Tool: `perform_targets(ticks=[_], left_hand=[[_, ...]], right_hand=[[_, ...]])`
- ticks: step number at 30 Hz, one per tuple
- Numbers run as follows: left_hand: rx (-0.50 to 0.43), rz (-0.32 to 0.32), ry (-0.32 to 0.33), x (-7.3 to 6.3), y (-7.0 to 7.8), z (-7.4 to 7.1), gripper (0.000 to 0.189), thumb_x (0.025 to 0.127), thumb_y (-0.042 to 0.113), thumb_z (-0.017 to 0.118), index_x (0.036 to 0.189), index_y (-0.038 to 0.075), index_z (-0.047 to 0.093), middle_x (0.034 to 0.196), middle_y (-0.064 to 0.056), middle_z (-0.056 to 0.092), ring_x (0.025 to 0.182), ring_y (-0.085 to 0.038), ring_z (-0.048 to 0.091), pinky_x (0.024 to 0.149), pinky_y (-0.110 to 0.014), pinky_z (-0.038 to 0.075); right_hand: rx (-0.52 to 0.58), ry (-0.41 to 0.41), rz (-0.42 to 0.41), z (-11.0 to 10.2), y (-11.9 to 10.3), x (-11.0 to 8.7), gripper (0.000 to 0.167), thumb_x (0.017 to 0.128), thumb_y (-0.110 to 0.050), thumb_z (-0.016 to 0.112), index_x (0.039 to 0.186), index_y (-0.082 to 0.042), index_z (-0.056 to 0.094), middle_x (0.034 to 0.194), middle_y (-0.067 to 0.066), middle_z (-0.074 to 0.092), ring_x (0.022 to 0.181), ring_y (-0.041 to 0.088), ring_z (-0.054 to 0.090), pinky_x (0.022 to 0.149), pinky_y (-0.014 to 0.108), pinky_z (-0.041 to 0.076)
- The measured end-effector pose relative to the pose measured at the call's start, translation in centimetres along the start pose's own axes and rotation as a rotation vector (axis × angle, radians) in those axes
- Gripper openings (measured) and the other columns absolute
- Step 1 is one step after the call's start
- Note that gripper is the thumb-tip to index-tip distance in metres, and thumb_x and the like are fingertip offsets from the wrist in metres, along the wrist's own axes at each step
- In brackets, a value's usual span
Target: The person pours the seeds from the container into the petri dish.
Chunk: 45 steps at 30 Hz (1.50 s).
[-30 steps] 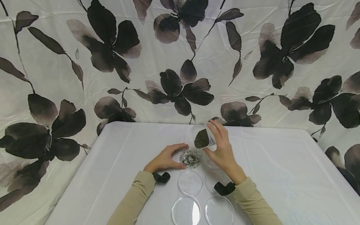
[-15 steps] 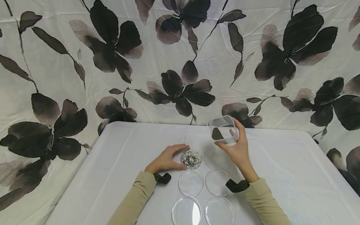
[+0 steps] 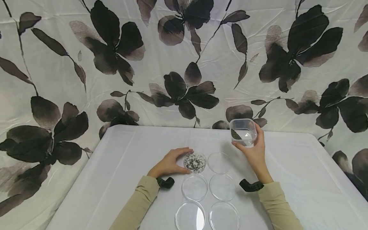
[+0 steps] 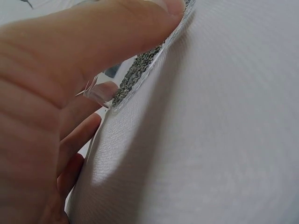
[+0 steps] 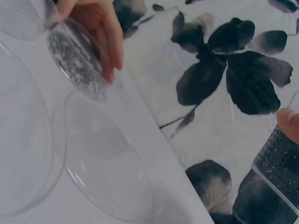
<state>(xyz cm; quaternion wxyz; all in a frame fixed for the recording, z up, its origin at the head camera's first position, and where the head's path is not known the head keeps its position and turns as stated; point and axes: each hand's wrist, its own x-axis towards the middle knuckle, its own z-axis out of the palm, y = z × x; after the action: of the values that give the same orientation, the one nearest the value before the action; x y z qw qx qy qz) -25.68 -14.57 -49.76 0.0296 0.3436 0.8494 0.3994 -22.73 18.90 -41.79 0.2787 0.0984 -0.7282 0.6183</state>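
Note:
My left hand [image 3: 172,162] holds a clear petri dish [image 3: 195,162] by its sides, thumb at the near rim and fingers at the far one. Dark green dried flakes are scattered over its bottom; in the left wrist view the flakes [image 4: 140,70] show through the side wall under the thumb. To the right, my right hand [image 3: 254,153] grips a clear square plastic tub [image 3: 244,131], raised over the back of the table. A small heap of dark green flakes [image 3: 236,135] lies in the tub's left corner. At the right wrist view's edge, the tub [image 5: 278,161] shows beside the thumb.
Several clear petri dishes stand in two columns on the white-covered table [image 3: 115,191]: one dish [image 3: 219,163] right of the filled one, a middle pair [image 3: 195,187], and a front pair [image 3: 224,215]. A floral cloth [image 3: 184,64] hangs behind the table's back edge.
My right hand has carried the tub from over the flake-strewn dish to the right, tipping it from a steep tilt towards upright. My left hand has stayed at the dish.

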Motion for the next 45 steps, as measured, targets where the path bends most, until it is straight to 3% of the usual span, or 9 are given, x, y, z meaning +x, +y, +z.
perform_targets(ticks=[5,12,14,19,22,27,35,39,45], left_hand=[[0.012,0.003,0.005,-0.1,-0.2,0.0,0.083,0.07,0.039,0.089,0.142,0.018,0.054,0.148,0.001,0.05,0.139,-0.021,0.041,0.116,-0.047,0.029],[0.021,-0.013,0.004,-0.1,-0.1,-0.1,0.083,0.071,0.041,0.088,0.143,0.019,0.054,0.149,0.002,0.049,0.139,-0.02,0.04,0.116,-0.047,0.028],[0.021,-0.012,0.005,-0.1,-0.2,-0.1,0.083,0.07,0.041,0.088,0.143,0.019,0.054,0.149,0.003,0.049,0.139,-0.02,0.04,0.116,-0.047,0.028],[0.02,0.005,0.003,0.1,-0.4,0.1,0.083,0.07,0.041,0.089,0.142,0.019,0.054,0.148,0.003,0.049,0.139,-0.019,0.041,0.116,-0.046,0.029],[0.022,0.002,0.002,0.2,-0.4,0.1,0.083,0.07,0.041,0.089,0.142,0.019,0.054,0.148,0.003,0.049,0.138,-0.019,0.041,0.116,-0.046,0.029],[0.019,0.006,0.002,0.2,-0.3,0.1,0.083,0.07,0.04,0.089,0.143,0.019,0.054,0.148,0.003,0.049,0.138,-0.019,0.041,0.116,-0.046,0.029],[0.026,-0.015,0.002,0.1,-0.3,0.1,0.083,0.07,0.041,0.089,0.143,0.021,0.054,0.149,0.002,0.049,0.139,-0.019,0.041,0.116,-0.046,0.028],[0.026,-0.014,0.003,0.0,-0.4,0.1,0.082,0.07,0.041,0.089,0.142,0.021,0.054,0.149,0.0,0.049,0.139,-0.02,0.041,0.116,-0.047,0.028],[0.021,-0.002,0.013,-0.1,-0.2,0.0,0.082,0.071,0.041,0.088,0.142,0.02,0.055,0.148,-0.001,0.05,0.138,-0.022,0.042,0.115,-0.049,0.029]], right_hand=[[0.024,0.019,0.036,-0.6,0.9,0.2,0.096,0.065,0.016,0.083,0.148,0.003,0.034,0.147,0.022,0.037,0.134,0.034,0.037,0.109,0.033,0.033],[0.029,0.038,0.159,-1.4,2.2,0.1,0.096,0.07,0.012,0.081,0.151,-0.006,0.032,0.148,0.015,0.035,0.138,0.028,0.034,0.118,0.046,0.024],[0.003,0.043,0.195,-1.8,3.8,0.1,0.097,0.071,0.009,0.082,0.151,-0.008,0.03,0.149,0.013,0.034,0.138,0.026,0.034,0.118,0.047,0.023],[-0.069,0.063,0.282,-2.8,7.4,0.0,0.099,0.071,0.0,0.085,0.151,-0.01,0.028,0.148,0.009,0.036,0.133,0.021,0.036,0.113,0.038,0.027],[-0.098,0.06,0.323,-3.1,8.0,-0.1,0.098,0.072,-0.003,0.086,0.15,-0.009,0.027,0.146,0.009,0.036,0.131,0.021,0.036,0.109,0.035,0.028],[-0.142,0.035,0.365,-3.4,8.5,-0.2,0.101,0.073,-0.006,0.086,0.152,-0.008,0.023,0.151,0.012,0.032,0.136,0.025,0.032,0.113,0.04,0.025],[-0.149,-0.015,0.373,-3.6,9.2,-0.3,0.103,0.074,-0.007,0.086,0.154,-0.008,0.02,0.153,0.015,0.033,0.137,0.027,0.032,0.113,0.042,0.026],[-0.167,-0.019,0.374,-3.6,8.9,-0.3,0.11,0.076,-0.011,0.085,0.157,-0.011,0.01,0.158,0.015,0.024,0.143,0.028,0.025,0.117,0.042,0.021],[-0.1,0.041,0.257,-3.3,8.4,-0.3,0.102,0.082,-0.012,0.08,0.157,-0.012,0.011,0.162,0.01,0.018,0.149,0.021,0.014,0.121,0.037,0.013]])
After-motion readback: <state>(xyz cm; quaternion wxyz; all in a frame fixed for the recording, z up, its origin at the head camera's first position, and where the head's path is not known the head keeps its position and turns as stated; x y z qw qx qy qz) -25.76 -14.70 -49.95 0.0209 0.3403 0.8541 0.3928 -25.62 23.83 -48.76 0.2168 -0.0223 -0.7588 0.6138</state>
